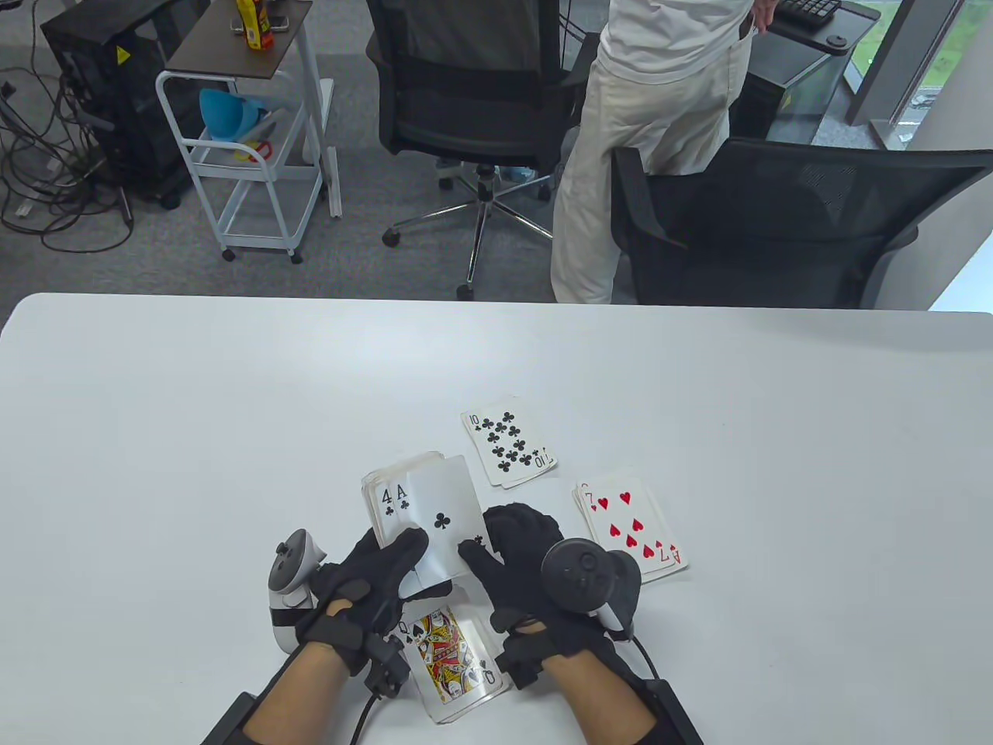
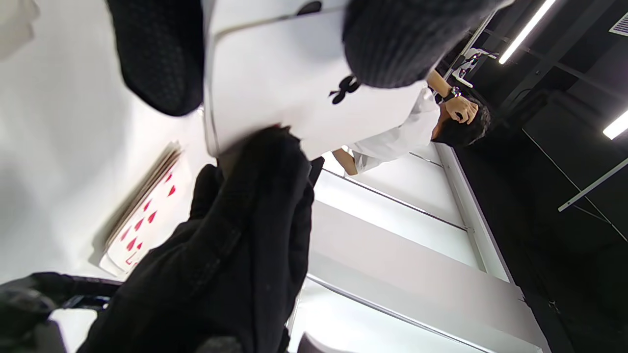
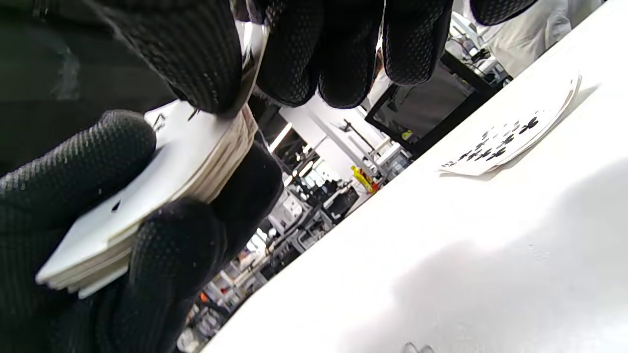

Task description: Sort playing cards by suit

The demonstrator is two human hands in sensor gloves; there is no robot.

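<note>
I have three piles started near the tabletop's near edge: clubs pile (image 1: 510,448), hearts pile (image 1: 632,531), and a queen of spades (image 1: 450,656). Most of the deck (image 1: 415,516) remains in my left hand (image 1: 365,582), fingers curled round it; my right hand (image 1: 516,543) pinches the white ace of clubs (image 1: 442,521).

The table (image 1: 233,403) lies bare along its far edge and toward both far corners, so a hand could pass freely there. Near the front edge the room is tighter. The left hand (image 1: 365,578) and right hand (image 1: 520,551) hold a deck (image 1: 423,504) between them. Just beyond it lies the clubs pile (image 1: 508,448); the hearts pile (image 1: 632,528) sits touching the right hand's tracker side. The spades pile (image 1: 450,652) fills the gap between the wrists. A narrow strip of bare table separates clubs from hearts. Left of the left hand and right of the hearts, the surface is open.
</note>
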